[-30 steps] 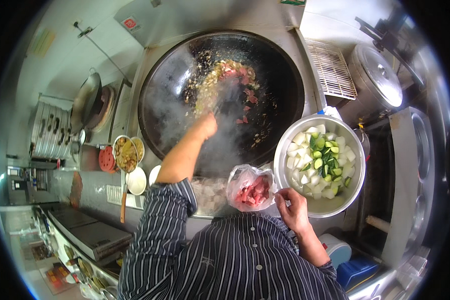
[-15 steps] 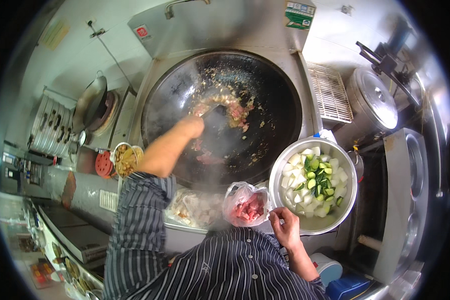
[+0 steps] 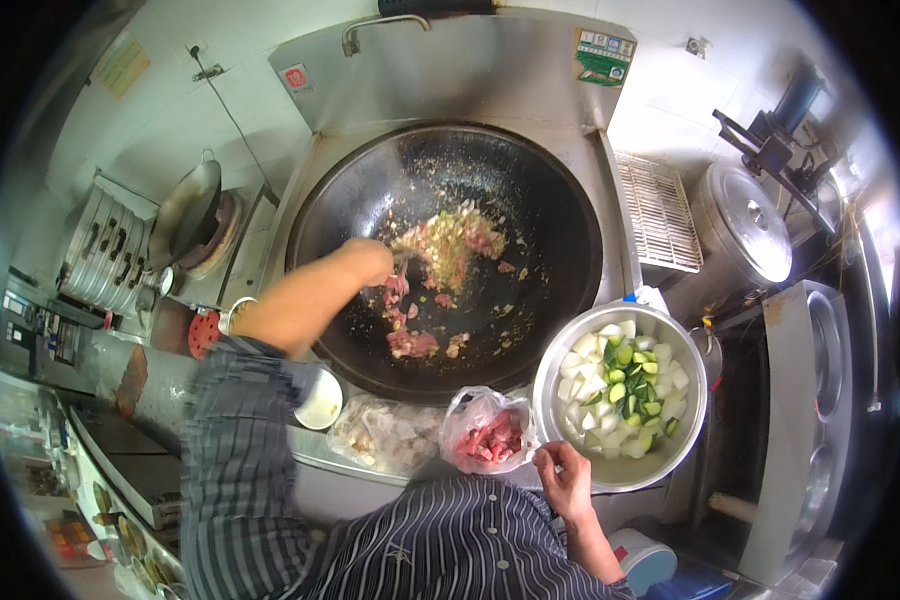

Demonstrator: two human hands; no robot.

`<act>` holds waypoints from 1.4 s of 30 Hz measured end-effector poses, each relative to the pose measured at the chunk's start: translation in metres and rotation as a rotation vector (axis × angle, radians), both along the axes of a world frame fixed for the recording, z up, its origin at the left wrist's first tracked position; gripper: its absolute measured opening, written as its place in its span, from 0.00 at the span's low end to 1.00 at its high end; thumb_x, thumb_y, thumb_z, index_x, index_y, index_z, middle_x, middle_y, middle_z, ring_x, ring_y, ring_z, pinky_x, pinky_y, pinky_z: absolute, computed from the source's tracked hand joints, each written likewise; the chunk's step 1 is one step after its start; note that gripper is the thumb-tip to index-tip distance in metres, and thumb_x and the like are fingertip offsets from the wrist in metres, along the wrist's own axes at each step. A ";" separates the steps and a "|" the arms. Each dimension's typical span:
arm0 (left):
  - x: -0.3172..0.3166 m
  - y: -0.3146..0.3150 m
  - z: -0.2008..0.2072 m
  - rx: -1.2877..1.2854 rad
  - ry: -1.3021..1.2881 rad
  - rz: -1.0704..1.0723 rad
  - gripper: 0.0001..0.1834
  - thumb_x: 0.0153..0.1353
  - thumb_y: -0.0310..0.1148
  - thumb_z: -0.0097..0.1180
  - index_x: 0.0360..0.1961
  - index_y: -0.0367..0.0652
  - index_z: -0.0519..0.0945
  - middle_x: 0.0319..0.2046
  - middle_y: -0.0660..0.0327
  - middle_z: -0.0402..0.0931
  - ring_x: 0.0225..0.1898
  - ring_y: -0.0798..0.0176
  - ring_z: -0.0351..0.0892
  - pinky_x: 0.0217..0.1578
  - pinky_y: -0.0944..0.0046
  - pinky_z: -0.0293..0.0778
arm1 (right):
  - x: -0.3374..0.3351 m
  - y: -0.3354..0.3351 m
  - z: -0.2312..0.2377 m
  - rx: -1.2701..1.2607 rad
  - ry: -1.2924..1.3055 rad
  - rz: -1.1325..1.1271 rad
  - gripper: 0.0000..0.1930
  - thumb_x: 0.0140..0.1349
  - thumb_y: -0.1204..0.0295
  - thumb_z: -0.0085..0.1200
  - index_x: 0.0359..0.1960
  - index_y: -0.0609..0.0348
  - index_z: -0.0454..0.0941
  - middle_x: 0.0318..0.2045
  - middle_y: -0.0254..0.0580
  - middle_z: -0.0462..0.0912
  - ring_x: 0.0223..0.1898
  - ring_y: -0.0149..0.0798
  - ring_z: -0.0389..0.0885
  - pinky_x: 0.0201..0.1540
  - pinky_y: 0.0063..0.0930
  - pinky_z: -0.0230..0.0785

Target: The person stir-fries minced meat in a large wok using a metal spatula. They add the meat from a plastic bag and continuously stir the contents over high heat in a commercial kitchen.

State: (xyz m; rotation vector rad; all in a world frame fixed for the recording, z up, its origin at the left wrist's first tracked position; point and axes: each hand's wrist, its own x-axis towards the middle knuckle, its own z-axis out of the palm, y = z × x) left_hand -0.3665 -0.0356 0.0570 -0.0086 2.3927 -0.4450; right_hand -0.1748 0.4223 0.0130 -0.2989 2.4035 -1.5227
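Observation:
My left hand (image 3: 370, 262) reaches over the left side of the large black wok (image 3: 555, 300), closed around a metal cooking utensil (image 3: 400, 266). Motion blurs the utensil, so its exact kind is unclear. Chopped, partly browned food (image 3: 452, 245) lies in the wok's middle, with pinkish pieces of meat (image 3: 412, 344) nearer me. In front of the wok sits a clear plastic bag (image 3: 457, 425) of raw red meat pieces (image 3: 495, 438). My right hand (image 3: 567, 482) has its fingers curled in a pinch at the bag's right edge, beside a steel bowl (image 3: 698, 400) of white chunks and green vegetable pieces.
Left of the meat stands another plastic bag (image 3: 385, 435) with pale contents, then a white bowl (image 3: 320, 400). A wire rack (image 3: 658, 210) and a lidded steel pot (image 3: 750, 225) are at the right. Behind the wok is a tap (image 3: 385, 28); another wok (image 3: 185, 210) rests far left.
My left hand has moved slightly left with the utensil, and the food has shifted in the wok. Steam has thinned. A white bowl shows beside my left sleeve. My right hand stays by the bag.

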 end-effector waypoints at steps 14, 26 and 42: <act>0.018 0.018 0.035 -0.154 -0.441 -0.243 0.16 0.50 0.26 0.60 0.42 0.42 0.88 0.42 0.50 0.86 0.45 0.47 0.86 0.43 0.49 0.80 | -0.010 -0.008 0.001 0.005 0.022 0.036 0.05 0.63 0.76 0.60 0.36 0.65 0.81 0.29 0.49 0.86 0.30 0.41 0.87 0.34 0.31 0.78; 0.061 0.052 -0.035 0.375 0.012 0.104 0.32 0.65 0.29 0.45 0.71 0.32 0.59 0.55 0.37 0.76 0.54 0.39 0.81 0.54 0.47 0.77 | -0.020 -0.011 0.010 0.013 0.091 0.098 0.04 0.64 0.76 0.59 0.36 0.65 0.81 0.29 0.50 0.86 0.30 0.43 0.88 0.32 0.33 0.79; 0.022 0.050 -0.038 0.323 0.052 0.093 0.32 0.62 0.30 0.52 0.69 0.37 0.65 0.46 0.44 0.83 0.46 0.47 0.84 0.43 0.50 0.81 | -0.024 0.003 0.001 -0.018 -0.015 0.046 0.04 0.64 0.76 0.59 0.36 0.66 0.82 0.29 0.51 0.84 0.29 0.41 0.85 0.35 0.32 0.77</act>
